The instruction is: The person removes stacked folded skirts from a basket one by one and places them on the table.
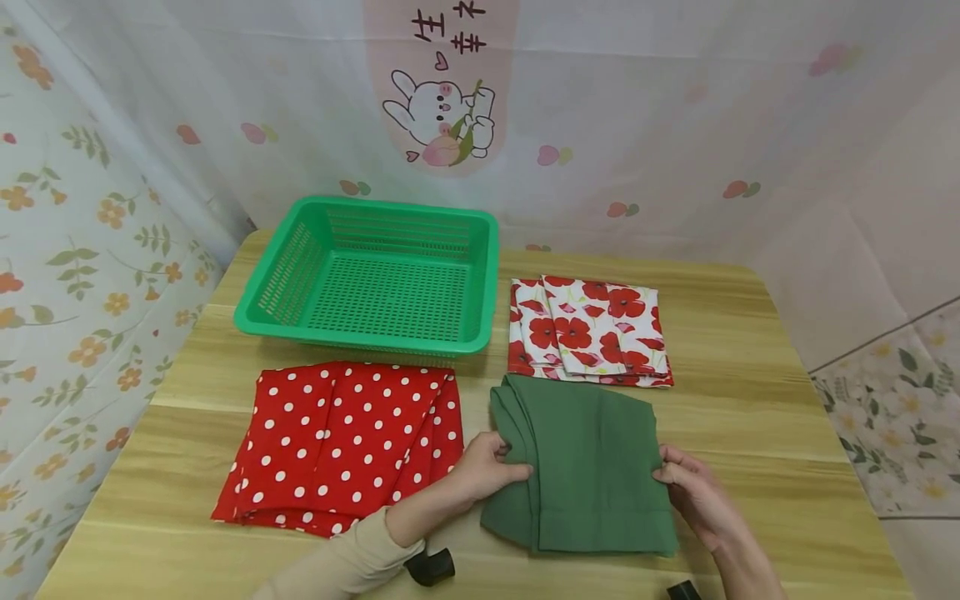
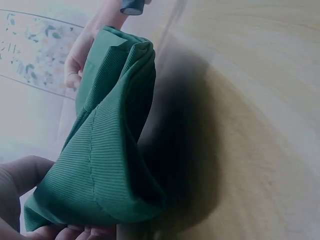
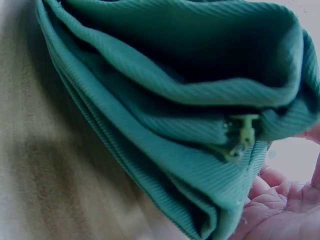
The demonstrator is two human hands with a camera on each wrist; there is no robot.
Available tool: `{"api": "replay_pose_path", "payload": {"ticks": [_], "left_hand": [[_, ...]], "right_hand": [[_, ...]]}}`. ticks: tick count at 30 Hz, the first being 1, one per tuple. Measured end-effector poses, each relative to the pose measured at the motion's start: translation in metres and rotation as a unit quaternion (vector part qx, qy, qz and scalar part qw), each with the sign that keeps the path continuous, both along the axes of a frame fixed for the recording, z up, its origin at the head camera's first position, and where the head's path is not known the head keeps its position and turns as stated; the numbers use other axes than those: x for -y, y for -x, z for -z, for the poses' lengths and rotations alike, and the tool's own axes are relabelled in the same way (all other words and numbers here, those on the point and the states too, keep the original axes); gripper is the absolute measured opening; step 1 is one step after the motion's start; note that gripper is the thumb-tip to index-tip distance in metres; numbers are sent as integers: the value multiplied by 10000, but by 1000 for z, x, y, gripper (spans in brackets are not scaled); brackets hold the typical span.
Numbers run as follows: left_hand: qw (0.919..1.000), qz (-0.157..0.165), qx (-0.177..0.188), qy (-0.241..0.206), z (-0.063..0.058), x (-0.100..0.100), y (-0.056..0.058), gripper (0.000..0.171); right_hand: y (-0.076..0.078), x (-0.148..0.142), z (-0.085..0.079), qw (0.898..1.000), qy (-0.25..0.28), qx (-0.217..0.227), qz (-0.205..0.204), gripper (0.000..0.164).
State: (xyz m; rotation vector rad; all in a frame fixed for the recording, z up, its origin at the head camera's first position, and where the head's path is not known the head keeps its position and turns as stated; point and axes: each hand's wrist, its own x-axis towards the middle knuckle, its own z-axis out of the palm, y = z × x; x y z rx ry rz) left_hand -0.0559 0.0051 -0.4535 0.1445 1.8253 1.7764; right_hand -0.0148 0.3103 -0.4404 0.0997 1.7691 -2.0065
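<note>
A folded green cloth cover (image 1: 600,467) lies in layers at the front of the table, lifted a little at its sides. My left hand (image 1: 487,471) pinches its left edge, thumb on top; in the left wrist view the fingers curl beneath the ribbed fabric (image 2: 100,165). At the opposite edge my right hand (image 1: 693,492) grips the cloth between thumb and fingers. A small zip pull (image 3: 245,132) shows among the folds in the right wrist view. Left of the green cloth lies a folded red polka-dot cloth (image 1: 337,442), close to my left hand.
A green plastic basket (image 1: 487,275) with nothing in it stands at the back left of the wooden table (image 1: 735,333). To its right lies a folded poppy-print cloth (image 1: 592,329), just behind the green one. Patterned curtains (image 1: 637,125) hang around the table.
</note>
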Motion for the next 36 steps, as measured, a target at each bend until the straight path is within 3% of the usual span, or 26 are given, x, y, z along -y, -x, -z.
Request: {"api": "replay_pose_path", "payload": {"ticks": [10, 16, 23, 29, 36], "left_hand": [[9997, 52, 22, 238, 7, 1, -1, 28], [9988, 48, 109, 478, 10, 3, -1, 33], [9983, -217, 301, 454, 8, 8, -4, 70], [9977, -420, 225, 489, 2, 14, -9, 81], [9979, -496, -199, 365, -4, 18, -17, 80]], "right_hand": [[-1, -1, 6, 9998, -178, -5, 20, 22], [-1, 1, 3, 9937, -1063, 204, 296, 16], [-1, 5, 3, 9658, -2495, 402, 581, 6], [-4, 7, 6, 9448, -3231, -15, 536, 8], [-5, 12, 9, 9173, -3925, -548, 396, 15]]}}
